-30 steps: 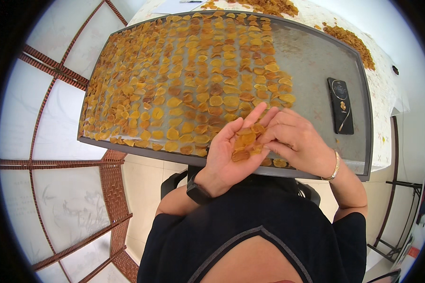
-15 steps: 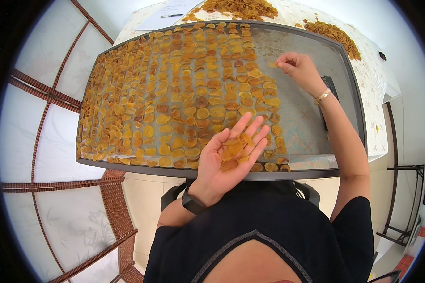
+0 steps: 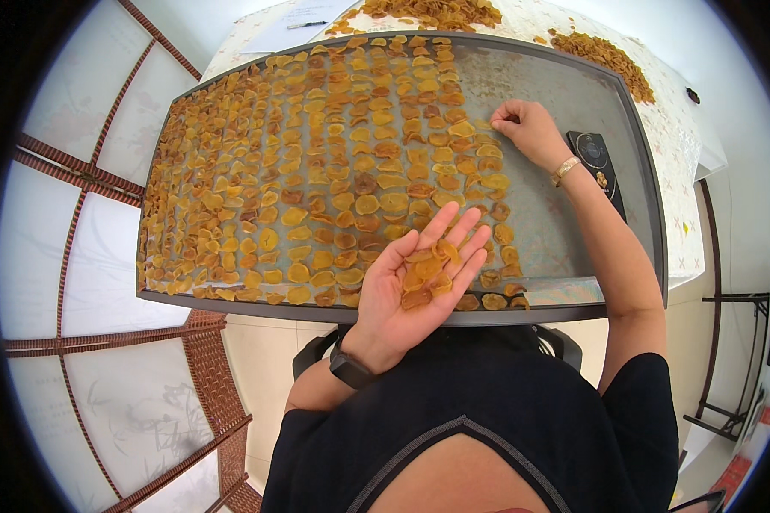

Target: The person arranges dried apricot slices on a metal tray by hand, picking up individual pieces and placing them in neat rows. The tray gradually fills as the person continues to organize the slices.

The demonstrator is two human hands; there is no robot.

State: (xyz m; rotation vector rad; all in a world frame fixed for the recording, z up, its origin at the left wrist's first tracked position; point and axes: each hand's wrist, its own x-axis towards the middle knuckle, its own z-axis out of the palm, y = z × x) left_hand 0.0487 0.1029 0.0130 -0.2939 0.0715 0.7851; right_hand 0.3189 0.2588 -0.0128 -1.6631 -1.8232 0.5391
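Across a large dark-framed tray [image 3: 547, 222], thin amber-brown dried slices [image 3: 368, 205] lie in close, roughly straight columns. My left hand [image 3: 411, 282] is palm up over the near edge, fingers stretched out, with a small heap of the same slices [image 3: 425, 272] resting in it. At the top of the rightmost column, my right hand [image 3: 526, 132] has its thumb and fingertips pinched together low over the tray. A dried slice [image 3: 485, 126] shows at those fingertips, partly hidden by them.
A black device [image 3: 592, 158] with a round dial lies near the tray's right side, partly behind my right forearm. Beyond the far rim are two loose piles of slices [image 3: 436, 12] [image 3: 603, 56], a paper sheet [image 3: 278, 34] and a pen [image 3: 306, 25]. A folding screen [image 3: 103, 248] stands left.
My right hand has moved slightly left and down, bringing its pinched slice to the top of the rightmost column. More of the black device shows. My left hand has hardly moved.
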